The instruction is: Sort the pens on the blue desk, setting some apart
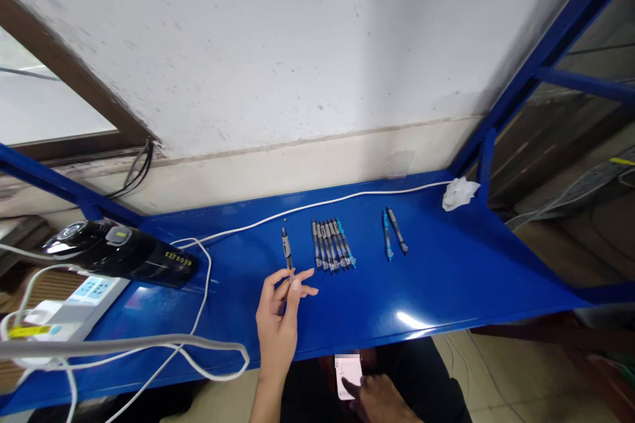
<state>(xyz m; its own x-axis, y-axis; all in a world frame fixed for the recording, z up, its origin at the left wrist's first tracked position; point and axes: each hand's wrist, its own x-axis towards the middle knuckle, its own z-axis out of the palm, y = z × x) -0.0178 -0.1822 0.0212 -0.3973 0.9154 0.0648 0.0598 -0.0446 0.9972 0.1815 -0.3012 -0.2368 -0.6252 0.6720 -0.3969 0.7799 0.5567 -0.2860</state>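
My left hand pinches the lower end of a grey and black pen between thumb and fingers, the other fingers spread. The pen points away from me over the blue table. Right of it, several grey pens lie side by side in a row, with a blue pen at the row's right end. Farther right lie another blue pen and a dark grey pen. Below the table edge, my right hand has its index finger stretched onto a lit phone at my lap; its other fingers are partly hidden.
A black bottle lies on the blue table at the left, near a white power strip. White cables loop across the left side; one cable runs along the back. Crumpled tissue sits at the back right. Blue frame posts flank the table.
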